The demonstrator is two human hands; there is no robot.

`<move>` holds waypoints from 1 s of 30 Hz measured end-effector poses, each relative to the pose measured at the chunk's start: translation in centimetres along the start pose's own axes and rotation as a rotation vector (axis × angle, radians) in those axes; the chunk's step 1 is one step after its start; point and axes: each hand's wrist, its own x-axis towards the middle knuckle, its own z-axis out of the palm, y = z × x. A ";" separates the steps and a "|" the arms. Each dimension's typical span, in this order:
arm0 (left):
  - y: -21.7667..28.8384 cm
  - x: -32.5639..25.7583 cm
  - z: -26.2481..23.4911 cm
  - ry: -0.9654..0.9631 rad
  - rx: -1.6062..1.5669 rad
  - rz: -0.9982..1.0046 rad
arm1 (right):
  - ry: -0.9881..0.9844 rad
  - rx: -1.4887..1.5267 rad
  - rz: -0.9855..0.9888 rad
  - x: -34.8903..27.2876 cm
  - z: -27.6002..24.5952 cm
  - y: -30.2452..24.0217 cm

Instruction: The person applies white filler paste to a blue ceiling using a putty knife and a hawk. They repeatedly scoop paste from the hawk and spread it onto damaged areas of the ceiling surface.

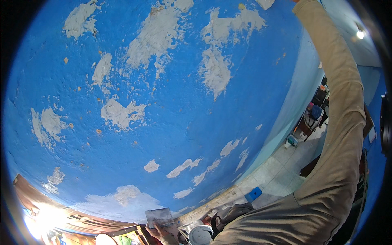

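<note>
A blue wall (175,118) with many rough patches of whitish filler fills most of the view. My left hand (154,232), low in the middle, grips a flat rectangular grey plate (160,217) close to the wall's foot. My right arm, in a tan sleeve, reaches up along the right side. Only a sliver of my right hand (295,1) shows at the top edge, with its fingers out of view. Left of it, a pale flat piece (266,3) is cut off by the edge and lies against the wall. Whether my right hand holds it is hidden.
A bucket (201,235) with pale contents stands below, right of my left hand. On the tiled floor (273,173) lies a blue box-like object (253,194). Farther off stands cluttered furniture (313,116). Wooden planks (81,218) and a bright light are at lower left.
</note>
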 end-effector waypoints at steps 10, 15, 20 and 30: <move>4.9 -1.0 1.9 0.026 -0.159 -0.042 | -0.201 0.799 0.459 -6.6 -1.3 -9.7; 15.2 -2.2 9.5 0.070 -0.201 -0.241 | -0.375 2.017 0.495 -8.6 -5.3 -29.9; 16.9 -0.6 12.8 -0.257 -0.384 -0.134 | -0.565 2.208 -0.081 -10.3 -10.9 -49.0; 18.9 -3.1 7.8 -0.041 -0.303 0.113 | -0.709 2.265 -0.149 -6.3 -13.2 -59.1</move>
